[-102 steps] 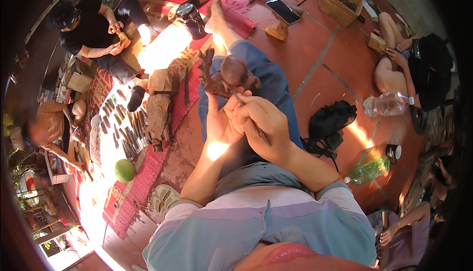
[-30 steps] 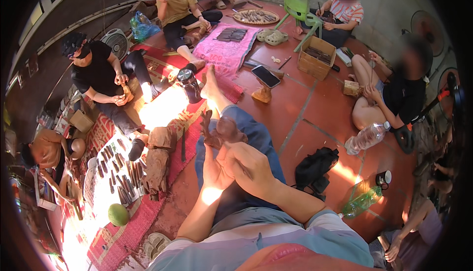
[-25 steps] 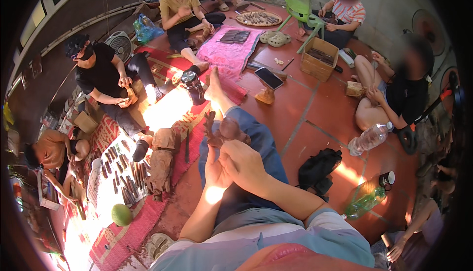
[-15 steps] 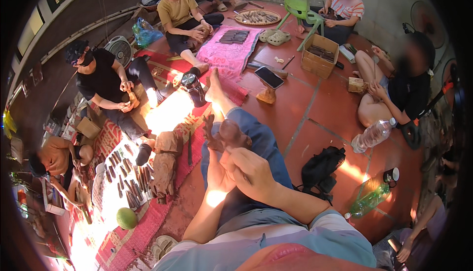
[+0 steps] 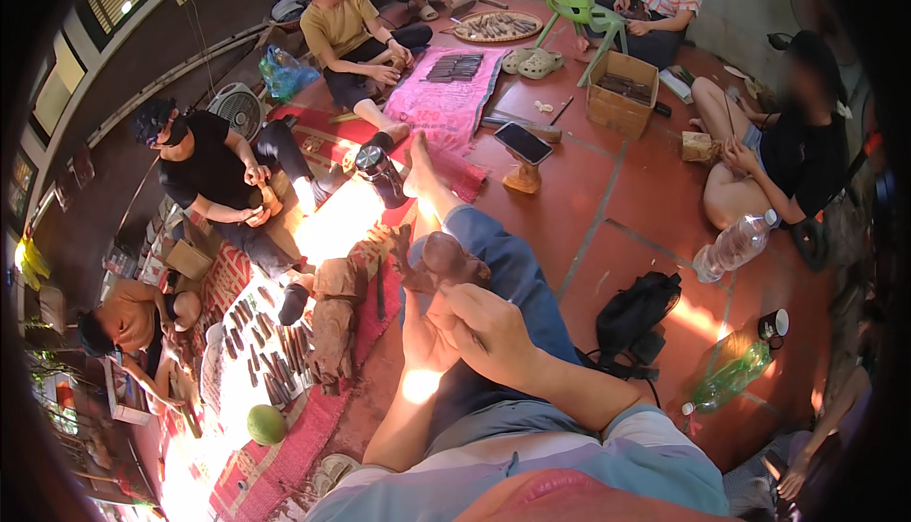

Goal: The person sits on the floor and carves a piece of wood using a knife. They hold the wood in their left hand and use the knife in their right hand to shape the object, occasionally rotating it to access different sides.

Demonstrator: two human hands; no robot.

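Seated work on the red floor. Your blue-trousered leg runs out beneath both hands and carries the load. Left hand: grip wrapped shut around the base of the dark wooden carving, which stands just beyond it, on the knee. Right hand: grip curled closed just behind the carving; whether it holds a tool cannot be told. Brace the piece on the leg and take short, controlled strokes away from your left fingers.
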